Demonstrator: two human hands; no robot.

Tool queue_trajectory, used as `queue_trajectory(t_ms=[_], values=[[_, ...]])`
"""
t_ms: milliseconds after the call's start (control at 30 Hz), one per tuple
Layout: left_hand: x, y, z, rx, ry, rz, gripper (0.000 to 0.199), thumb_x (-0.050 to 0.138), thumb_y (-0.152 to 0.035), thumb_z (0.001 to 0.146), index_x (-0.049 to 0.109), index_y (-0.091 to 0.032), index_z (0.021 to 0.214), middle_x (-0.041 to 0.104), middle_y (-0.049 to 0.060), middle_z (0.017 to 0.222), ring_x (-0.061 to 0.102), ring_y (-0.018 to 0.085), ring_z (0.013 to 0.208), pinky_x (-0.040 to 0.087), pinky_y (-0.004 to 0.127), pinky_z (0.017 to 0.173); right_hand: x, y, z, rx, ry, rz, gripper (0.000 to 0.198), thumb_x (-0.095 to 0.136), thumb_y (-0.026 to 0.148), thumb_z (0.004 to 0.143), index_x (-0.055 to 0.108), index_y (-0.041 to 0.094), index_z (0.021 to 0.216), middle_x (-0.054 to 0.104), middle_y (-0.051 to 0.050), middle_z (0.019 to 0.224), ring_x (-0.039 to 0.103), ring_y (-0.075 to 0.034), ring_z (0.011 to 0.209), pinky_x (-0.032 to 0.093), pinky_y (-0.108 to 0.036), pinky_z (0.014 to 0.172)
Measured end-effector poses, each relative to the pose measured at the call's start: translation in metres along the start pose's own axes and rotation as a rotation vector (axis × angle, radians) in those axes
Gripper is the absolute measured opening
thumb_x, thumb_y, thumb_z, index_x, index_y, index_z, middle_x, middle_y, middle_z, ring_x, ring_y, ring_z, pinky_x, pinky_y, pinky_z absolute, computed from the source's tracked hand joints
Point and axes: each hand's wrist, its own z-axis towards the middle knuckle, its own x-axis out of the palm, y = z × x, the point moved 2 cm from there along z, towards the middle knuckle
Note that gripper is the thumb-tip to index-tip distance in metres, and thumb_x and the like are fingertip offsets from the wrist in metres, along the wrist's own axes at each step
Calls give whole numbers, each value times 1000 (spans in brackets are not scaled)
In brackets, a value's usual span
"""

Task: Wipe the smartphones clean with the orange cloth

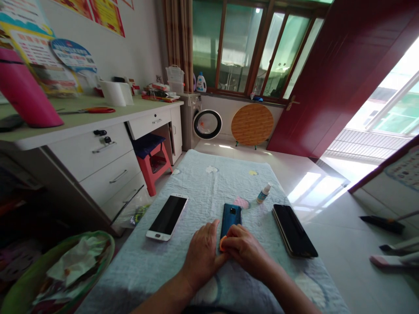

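- Blue phone (232, 218) is lying back side up on the cloth-covered worktop (212, 185), camera end pointing away from the person, btwn the two hands.
- Right hand (244, 245): grip is pinching a small orange piece (223, 243) btwn thumb & fingers, holding it at the phone's near end, toward the left corner; fingers are hiding part of it.
- Left hand (203, 247): fingers are lying close together along the phone's left side, thumb is reaching across below the near end; can't tell from this angle if that grip is clamping the phone or only bracing it.
- Step in hand, my read: orange piece is being worked against the phone's near end, w/ left hand doing the steadying.
- Next move, as I'm judging it, is calling for a firm pinch, light pressure & a flat, braced phone, since soft cloth is offering little hold; hands are sitting v. close, so room is running short.
- Nearby: white phone (167, 217) is lying screen up at left, well apart; dark device (295, 230) is lying nr worktop's right edge; small bottle (263, 194) w/ white cap is standing farther back, btwn blue phone & dark device. Neither hand is touching these.
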Motion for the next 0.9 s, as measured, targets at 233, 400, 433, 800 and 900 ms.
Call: queue_trajectory(t_ms=[233,400,433,800,900], values=[[-9,-7,3,-70,52,21,59,69,-55,76,55,-18,121,59,9,106,56,29,98,44,41,89,-7,-10,-11,60,5,31,21,54,23,93,74,28,86,61,-2,86,56,-16,85,43,-26,77],[-15,-12,5,-90,114,16,49,72,-50,74,60,-23,113,57,5,99,55,26,94,42,36,85,-14,-29,-13,124,-52,11,21,53,22,91,73,26,85,61,-3,86,57,-17,86,43,-27,77],[-16,-12,5,-93,119,17,50,72,-50,74,60,-23,115,57,5,100,55,26,94,42,36,86,-15,-33,-12,133,-61,8,21,54,22,91,73,26,85,61,-3,86,57,-17,86,44,-28,77],[-16,-14,5,-90,111,11,43,73,-45,75,61,-21,108,55,4,99,54,25,94,41,36,87,-14,-81,19,336,-242,-53,16,54,19,86,70,22,86,67,-3,87,61,-19,88,44,-31,82],[-17,-14,5,-89,112,4,42,72,-46,75,61,-21,107,55,4,99,54,25,93,42,37,87,-8,-81,20,344,-273,-58,15,54,18,86,69,21,87,67,-4,88,60,-19,90,43,-31,82]])
